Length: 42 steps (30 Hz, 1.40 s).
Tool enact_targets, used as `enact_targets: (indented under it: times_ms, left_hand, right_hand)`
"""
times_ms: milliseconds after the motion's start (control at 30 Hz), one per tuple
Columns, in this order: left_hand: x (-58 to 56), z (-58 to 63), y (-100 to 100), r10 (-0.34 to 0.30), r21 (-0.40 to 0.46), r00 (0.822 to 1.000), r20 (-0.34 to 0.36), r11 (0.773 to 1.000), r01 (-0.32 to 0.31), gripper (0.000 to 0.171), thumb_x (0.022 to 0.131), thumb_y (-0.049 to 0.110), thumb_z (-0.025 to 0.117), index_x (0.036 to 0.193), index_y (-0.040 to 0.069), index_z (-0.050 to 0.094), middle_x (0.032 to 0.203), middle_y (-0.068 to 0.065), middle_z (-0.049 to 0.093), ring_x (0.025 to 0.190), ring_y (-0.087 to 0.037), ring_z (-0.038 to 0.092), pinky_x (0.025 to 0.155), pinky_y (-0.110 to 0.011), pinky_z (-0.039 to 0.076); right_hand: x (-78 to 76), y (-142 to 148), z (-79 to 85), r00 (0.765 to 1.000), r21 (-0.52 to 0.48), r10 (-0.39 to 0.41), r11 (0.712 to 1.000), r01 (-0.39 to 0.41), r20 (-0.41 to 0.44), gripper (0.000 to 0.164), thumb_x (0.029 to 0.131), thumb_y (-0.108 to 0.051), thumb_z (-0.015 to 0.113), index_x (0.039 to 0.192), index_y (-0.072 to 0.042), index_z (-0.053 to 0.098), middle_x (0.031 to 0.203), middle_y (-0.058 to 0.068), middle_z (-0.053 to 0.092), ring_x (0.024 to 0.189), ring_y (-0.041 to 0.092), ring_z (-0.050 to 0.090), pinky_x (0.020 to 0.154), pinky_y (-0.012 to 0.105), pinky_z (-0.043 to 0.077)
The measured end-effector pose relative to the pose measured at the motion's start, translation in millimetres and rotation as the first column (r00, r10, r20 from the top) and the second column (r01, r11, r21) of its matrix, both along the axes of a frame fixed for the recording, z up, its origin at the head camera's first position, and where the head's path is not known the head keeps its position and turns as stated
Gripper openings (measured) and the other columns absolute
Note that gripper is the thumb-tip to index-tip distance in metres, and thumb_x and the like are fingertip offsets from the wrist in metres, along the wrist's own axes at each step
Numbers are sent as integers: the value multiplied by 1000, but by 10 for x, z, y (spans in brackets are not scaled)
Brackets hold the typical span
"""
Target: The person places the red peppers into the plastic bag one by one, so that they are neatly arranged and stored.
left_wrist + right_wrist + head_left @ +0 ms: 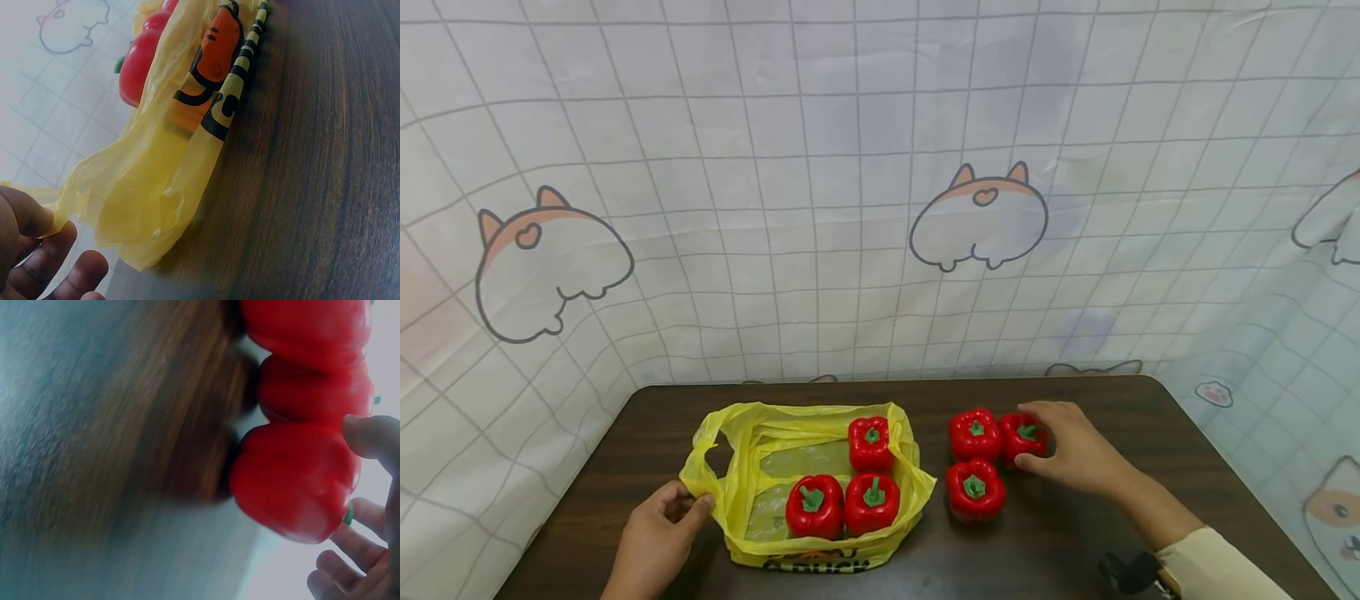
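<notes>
My left hand [658,537] pinches the left handle of a yellow plastic bag [741,467] between thumb and fingers. In the left wrist view the bag [144,194] stretches away from the fingertips. Three red bell peppers with green stems, one of them a front pepper [815,508], sit in the open bag. To its right, three more stand close together: a back pepper [973,433], a front pepper [976,492] and a right-hand pepper [1018,437]. Around that last one are the thumb and fingers of my right hand [1078,446]; its pepper [294,478] leans slightly in the right wrist view.
Everything lies on a dark wood-grain table [1045,542]. A white grid-patterned cloth [850,208] with cartoon animals hangs behind and beside it. A dark strap-like object [1131,573] is at my right wrist, by the cream sleeve [1213,567].
</notes>
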<state>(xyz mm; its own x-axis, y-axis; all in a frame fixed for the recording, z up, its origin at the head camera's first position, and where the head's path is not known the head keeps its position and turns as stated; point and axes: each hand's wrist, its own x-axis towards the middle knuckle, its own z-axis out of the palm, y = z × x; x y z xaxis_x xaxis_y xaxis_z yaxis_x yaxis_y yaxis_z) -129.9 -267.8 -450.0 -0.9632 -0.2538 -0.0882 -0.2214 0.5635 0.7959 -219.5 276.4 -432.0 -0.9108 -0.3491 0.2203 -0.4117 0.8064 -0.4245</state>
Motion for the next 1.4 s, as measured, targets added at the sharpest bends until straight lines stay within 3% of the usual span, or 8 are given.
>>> enact_targets:
  times_ms: [500,967,1400]
  left_hand:
    - [2,18,0,1,-19,1000,8,1000,0,31,99,30,70,110,2,69,92,-1,71,83,-16,63,68,-35,48]
    - [9,6,5,-1,-25,1000,16,1000,1,33,98,31,70,111,1,69,92,-1,72,85,-17,65,70,-35,49]
    - [12,-21,-18,-10,-14,1000,22,1000,11,35,99,34,70,111,1,69,91,0,72,83,-17,65,69,-35,49]
  right_hand:
    - [-43,143,-60,991,-5,-39,999,40,125,76,87,-42,83,145,-3,52,143,21,54,133,47,42,97,68,43]
    - [-62,174,-63,987,-26,-15,999,20,162,78,84,-43,84,144,-2,54,140,21,56,128,45,47,96,66,44]
    - [-51,177,-46,980,0,-97,995,98,174,78,81,-49,85,139,-3,59,131,20,60,120,42,55,92,63,49]
